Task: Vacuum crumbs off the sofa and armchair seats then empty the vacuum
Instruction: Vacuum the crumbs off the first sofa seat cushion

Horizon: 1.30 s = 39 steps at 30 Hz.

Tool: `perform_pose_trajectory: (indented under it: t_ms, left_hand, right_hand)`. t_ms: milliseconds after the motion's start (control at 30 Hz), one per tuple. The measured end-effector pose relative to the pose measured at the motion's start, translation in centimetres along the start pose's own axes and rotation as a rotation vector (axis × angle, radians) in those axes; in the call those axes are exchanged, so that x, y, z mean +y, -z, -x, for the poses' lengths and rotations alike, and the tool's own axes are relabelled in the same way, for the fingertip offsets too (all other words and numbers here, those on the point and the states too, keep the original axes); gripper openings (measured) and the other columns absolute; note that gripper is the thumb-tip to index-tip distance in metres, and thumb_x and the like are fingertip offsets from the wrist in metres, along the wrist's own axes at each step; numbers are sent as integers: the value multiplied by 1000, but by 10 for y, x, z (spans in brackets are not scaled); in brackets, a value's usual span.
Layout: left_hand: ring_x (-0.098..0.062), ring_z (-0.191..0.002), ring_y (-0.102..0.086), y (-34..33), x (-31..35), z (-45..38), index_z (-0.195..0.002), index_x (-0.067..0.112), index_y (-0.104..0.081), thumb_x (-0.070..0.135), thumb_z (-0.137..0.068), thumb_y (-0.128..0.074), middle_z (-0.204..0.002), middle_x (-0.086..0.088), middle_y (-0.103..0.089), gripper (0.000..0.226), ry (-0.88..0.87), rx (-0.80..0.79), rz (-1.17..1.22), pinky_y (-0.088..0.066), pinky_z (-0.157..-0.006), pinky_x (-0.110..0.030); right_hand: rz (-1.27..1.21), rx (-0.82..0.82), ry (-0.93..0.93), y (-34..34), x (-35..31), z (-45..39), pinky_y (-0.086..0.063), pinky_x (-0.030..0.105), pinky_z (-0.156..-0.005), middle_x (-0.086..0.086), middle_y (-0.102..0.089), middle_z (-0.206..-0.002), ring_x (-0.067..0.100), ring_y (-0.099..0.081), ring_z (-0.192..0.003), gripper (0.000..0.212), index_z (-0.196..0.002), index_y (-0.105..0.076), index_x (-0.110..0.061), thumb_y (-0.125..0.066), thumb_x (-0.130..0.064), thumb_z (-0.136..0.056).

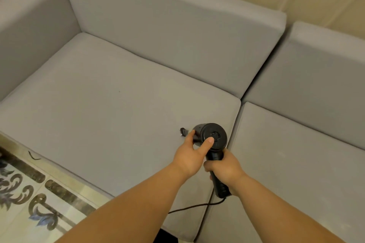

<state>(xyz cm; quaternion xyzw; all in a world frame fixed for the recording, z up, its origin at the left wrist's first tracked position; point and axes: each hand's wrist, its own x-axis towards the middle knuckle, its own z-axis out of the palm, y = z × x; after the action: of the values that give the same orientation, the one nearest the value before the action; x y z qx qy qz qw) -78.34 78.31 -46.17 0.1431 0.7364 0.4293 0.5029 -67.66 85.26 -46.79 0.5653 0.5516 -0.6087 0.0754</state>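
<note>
- A person leans over a grey sofa, both bare arms reaching forward. The right hand (pixel 224 167) wraps its fingers round the handle of a black handheld vacuum (pixel 211 140).
- The left hand (pixel 192 154) steadies the vacuum's round body, thumb pressed on its rear cap, fingers curled along the far side.
- The vacuum's nozzle (pixel 183 132) points left and touches the seat cushion (pixel 98 104) near its right edge.
- A thin black cord (pixel 197 206) trails from the handle's base across the cushion's front corner. It could snag there or tug the handle on a long sweep.
- The gap (pixel 236 124) between this cushion and the neighbouring cushion (pixel 296 163) lies just beside the vacuum; crumbs could be pushed into it.
- One dark speck (pixel 119 91) sits mid-cushion, well apart from the nozzle and easily missed.
- Open cushion stretches left toward the armrest (pixel 29 45) and back to the backrest (pixel 167 35). The front edge drops to patterned floor (pixel 29 193).
</note>
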Motion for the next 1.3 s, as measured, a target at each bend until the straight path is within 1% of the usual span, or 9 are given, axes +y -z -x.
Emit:
perform_pose_trajectory:
  t_ms: [100,233,367,467,667,867,1067,1200,1300]
  left_hand:
    - [-13,-128,-42,5,9,-4,-149,32,-19,56,-85,-57,-143,4,-44,78,-29,8,8,-32,-94,-21]
    - [-4,-115,-40,25,21,-22,-150,35,-17,56,-86,-56,-144,5,-43,78,-64,34,7,-31,-91,-20]
    - [-15,-132,-41,52,17,-44,-150,31,-19,55,-87,-56,-144,5,-43,77,-13,35,-16,-32,-98,-24]
    - [-14,-132,-41,64,8,-44,-148,29,-23,55,-85,-58,-139,7,-46,76,20,22,-14,-33,-102,-26]
    - [-5,-110,-47,70,31,-41,-141,32,-33,55,-85,-59,-132,8,-53,66,0,-7,-11,-34,-92,-22]
    - [-13,-131,-41,81,61,-66,-149,32,-21,55,-86,-57,-142,7,-45,77,-74,-14,-19,-31,-97,-22]
    - [-15,-136,-37,101,68,-116,-150,32,-20,52,-88,-55,-148,5,-39,74,-82,-62,-36,-30,-103,-25]
    - [-16,-134,-38,116,63,-140,-150,32,-19,51,-89,-54,-148,5,-40,73,-66,-46,-23,-30,-97,-22]
    - [-14,-132,-39,132,52,-142,-150,32,-20,51,-89,-55,-147,6,-40,73,-56,-10,6,-30,-96,-20]
  right_hand:
    - [8,25,44,-1,-12,-2,-56,46,-78,11,-65,-88,29,-62,-75,35,-100,-59,-18,-71,-5,-70]
    - [0,22,101,-13,-37,-22,-55,47,-82,8,-65,-92,29,-62,-80,40,-106,-57,-18,-72,-4,-73]
    - [26,-24,65,-34,-50,-41,-54,44,-80,9,-64,-92,30,-61,-80,41,-108,-55,-19,-72,-4,-73]
    - [78,-3,9,-44,-50,-41,-55,46,-80,12,-66,-93,31,-62,-80,39,-103,-57,-19,-72,-7,-69]
    - [108,56,-11,-37,-72,-28,-57,47,-78,12,-68,-89,31,-64,-76,35,-94,-60,-18,-71,-9,-62]
    - [38,101,77,-34,-107,-43,-54,42,-73,10,-67,-88,31,-64,-78,35,-97,-59,-19,-72,-6,-67]
    - [-63,126,99,-49,-127,-86,-50,38,-71,8,-65,-93,29,-62,-82,40,-94,-53,-30,-72,-2,-73]
    - [-76,82,76,-67,-136,-113,-53,46,-78,13,-66,-98,31,-62,-84,44,-109,-56,-23,-71,-2,-73]
    - [-67,44,57,-84,-138,-122,-53,44,-77,12,-67,-100,31,-62,-84,48,-115,-56,-21,-71,-2,-73]
